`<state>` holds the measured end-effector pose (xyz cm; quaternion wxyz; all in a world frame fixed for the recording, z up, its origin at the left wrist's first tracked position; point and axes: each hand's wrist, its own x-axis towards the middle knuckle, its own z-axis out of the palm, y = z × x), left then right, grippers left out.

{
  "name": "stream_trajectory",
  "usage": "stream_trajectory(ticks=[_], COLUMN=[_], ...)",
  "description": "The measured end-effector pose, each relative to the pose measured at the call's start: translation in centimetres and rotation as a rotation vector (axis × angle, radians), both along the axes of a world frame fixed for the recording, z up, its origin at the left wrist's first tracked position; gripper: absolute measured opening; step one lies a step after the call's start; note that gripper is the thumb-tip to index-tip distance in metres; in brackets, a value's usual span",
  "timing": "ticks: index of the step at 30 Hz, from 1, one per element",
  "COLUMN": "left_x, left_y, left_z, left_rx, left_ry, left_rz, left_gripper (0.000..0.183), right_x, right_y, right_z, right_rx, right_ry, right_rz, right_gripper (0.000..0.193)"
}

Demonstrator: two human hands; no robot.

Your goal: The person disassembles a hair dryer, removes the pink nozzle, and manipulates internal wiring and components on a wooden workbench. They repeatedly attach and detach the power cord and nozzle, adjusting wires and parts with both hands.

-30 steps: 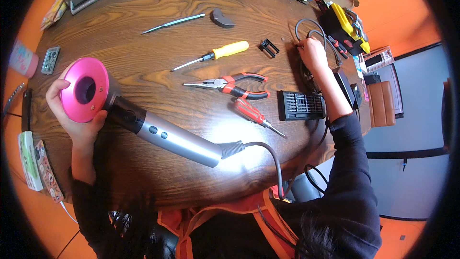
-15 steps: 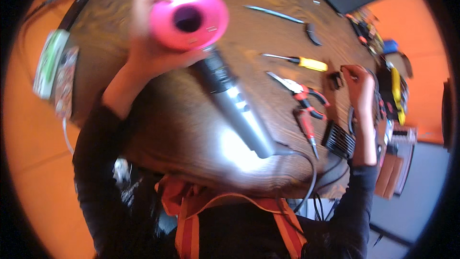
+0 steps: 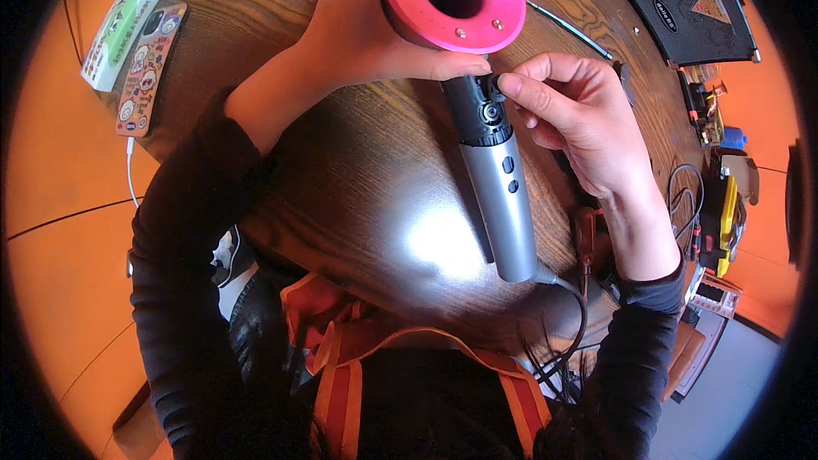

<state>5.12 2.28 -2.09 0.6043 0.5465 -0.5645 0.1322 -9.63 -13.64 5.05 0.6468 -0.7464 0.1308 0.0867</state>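
A hair dryer [image 3: 507,221] with a pink ring-shaped head and a silver handle hangs tilted over the wooden table. Around the pink head is my left hand [image 3: 362,38], its thumb along the lower rim and its other fingers partly hidden behind. The dark neck below the head lies bare, showing a round fitting and inner parts. There my right hand [image 3: 584,111] pinches a small black piece [image 3: 494,87] between thumb and forefinger, against or very near the neck's upper right side. Whether the piece is attached cannot be made out. From the handle's bottom runs a grey cord [image 3: 583,315].
A red-handled screwdriver [image 3: 584,234] lies under my right forearm. To the left are a patterned phone [image 3: 146,77] with a white cable and a green-and-white box [image 3: 126,32]. At the right edge are tools, a yellow-and-black item [image 3: 727,213] and a black panel [image 3: 690,8].
My right hand has come left from the table's right side to the dryer's neck. My left hand has shifted the dryer to the right, and the handle now stands steeper.
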Motion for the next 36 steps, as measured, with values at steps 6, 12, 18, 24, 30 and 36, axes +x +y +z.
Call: stream_trajectory(ticks=[6,12,18,24,30,36], left_x=[0.2,0.2,0.2,0.2,0.0,0.1], left_y=[-0.2,-0.3,-0.3,-0.2,-0.3,-0.2], left_z=[0.0,-0.1,-0.1,0.0,0.1,0.2], left_rx=[-0.035,-0.029,-0.036,-0.029,-0.027,-0.016], left_ry=[0.011,0.028,0.034,0.024,0.012,-0.013], left_rz=[-0.021,-0.036,-0.054,-0.044,-0.013,-0.006], left_gripper=[0.086,0.086,0.086,0.085,0.086,0.085], right_x=[0.8,1.1,1.5,1.6,1.7,1.8], right_y=[-0.2,-0.6,-0.9,-1.0,-0.9,-1.0], right_z=[-0.3,-0.1,0.1,0.2,0.2,0.2], right_rx=[-0.034,-0.024,-0.077,-0.056,-0.055,-0.04], right_ry=[0.001,0.024,0.051,0.048,0.036,0.084], right_rz=[0.047,0.117,0.162,0.187,0.176,0.183], right_gripper=[0.017,0.017,0.019,0.021,0.021,0.021])
